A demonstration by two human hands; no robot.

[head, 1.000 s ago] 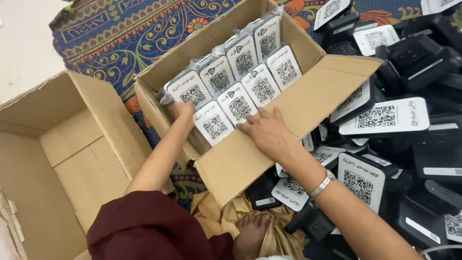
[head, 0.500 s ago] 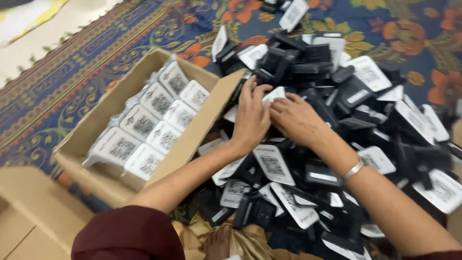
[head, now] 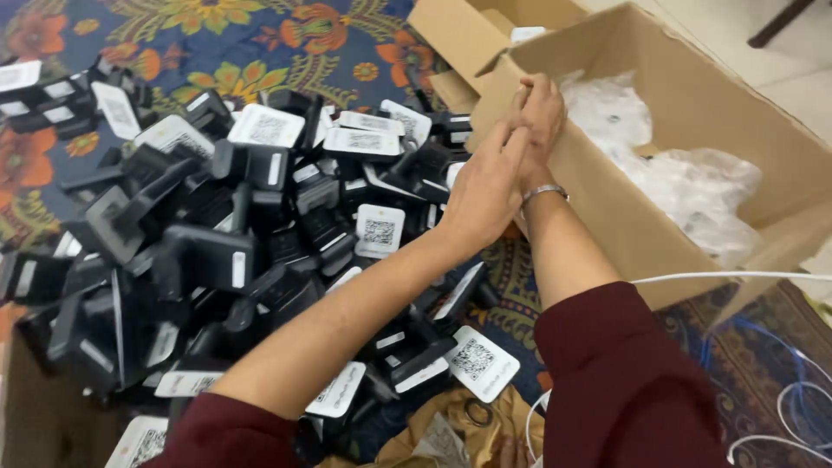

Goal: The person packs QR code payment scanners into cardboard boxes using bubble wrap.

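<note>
Floral rug [head: 260, 43], black stands [head: 199, 251] heaped, left hand [head: 485, 195] & right hand [head: 539, 113] pressed together at box [head: 693, 95] rim (grip unclear)

2 hands [head: 507, 165], 2 cardboard boxes [head: 693, 95]

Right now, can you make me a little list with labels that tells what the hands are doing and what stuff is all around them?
left hand: fingers stretched out, pressed against the other hand, above the pile's edge
right hand: at the near wall of the cardboard box, bracelet on the wrist
held things: cannot tell
pile: many black stands with white coded tags, heaped on the patterned carpet
inside box: crumpled clear plastic bags
near right: white cable
sleeves: dark red
</note>
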